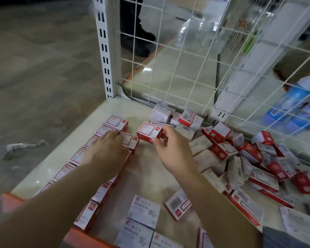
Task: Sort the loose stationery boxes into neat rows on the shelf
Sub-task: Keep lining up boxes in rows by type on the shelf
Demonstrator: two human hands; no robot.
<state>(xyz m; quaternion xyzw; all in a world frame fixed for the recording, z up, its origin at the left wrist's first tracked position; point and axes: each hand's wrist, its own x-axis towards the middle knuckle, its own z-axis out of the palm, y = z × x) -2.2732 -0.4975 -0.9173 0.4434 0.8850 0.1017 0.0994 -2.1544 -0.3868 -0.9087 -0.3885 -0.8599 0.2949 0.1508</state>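
Stationery boxes cover much of a pale shelf whose near lip is orange. Behind it stands a white wire grid, fixed at the far left to a slotted white upright. On the right half of the shelf lies a loose heap of red and white boxes, tipped at all angles and piled against one another. Along the left side, a neat row of boxes runs from the near edge to the far end, label sides up and touching. A few white boxes lie flat at the near middle. The left hand rests on the far part of the row, fingers straight and flat on the box tops. The right hand pinches a single red and white box between thumb and fingertips, held just right of the row's far end and above the shelf surface. Beyond the grid at the far right, blurred blue bottles show.
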